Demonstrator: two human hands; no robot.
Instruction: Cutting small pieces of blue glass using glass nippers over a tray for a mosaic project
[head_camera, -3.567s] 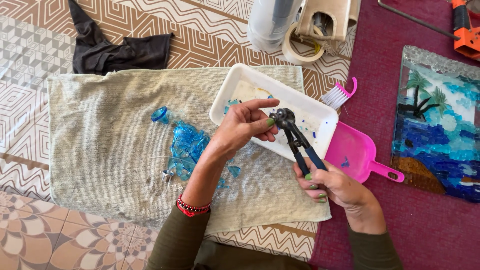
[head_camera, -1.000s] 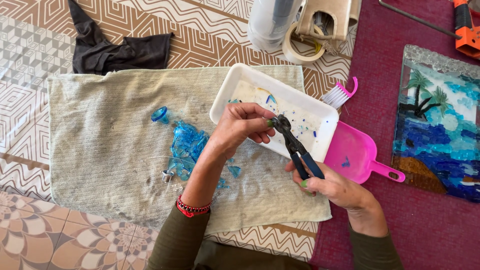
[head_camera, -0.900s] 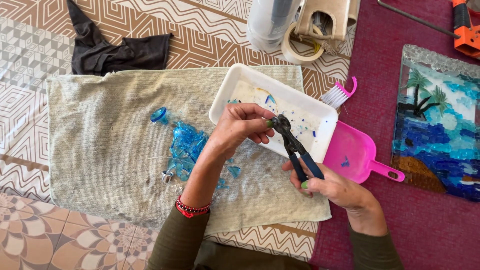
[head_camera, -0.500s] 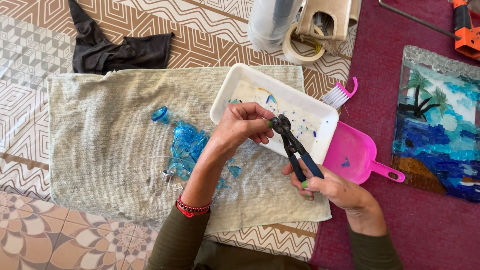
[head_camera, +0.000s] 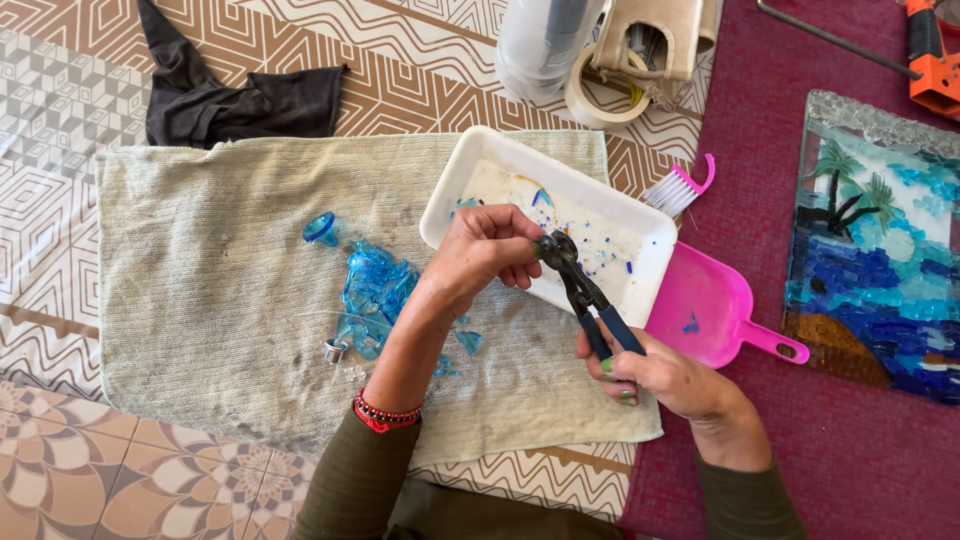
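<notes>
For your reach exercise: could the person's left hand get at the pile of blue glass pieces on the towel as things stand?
Probably yes: the blue glass pieces lie uncovered on the towel, just beside the left hand.

Tray (head_camera: 655, 215) sits on towel's (head_camera: 200, 300) right end, glass shards (head_camera: 375, 290) left of it on towel. Dustpan (head_camera: 710, 310) and brush (head_camera: 680, 187) right of tray. Mosaic panel (head_camera: 880, 250) far right, tape roll (head_camera: 600, 100) behind tray.

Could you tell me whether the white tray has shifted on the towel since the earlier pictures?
No. The white tray keeps its place against the pink dustpan and the towel.
</notes>
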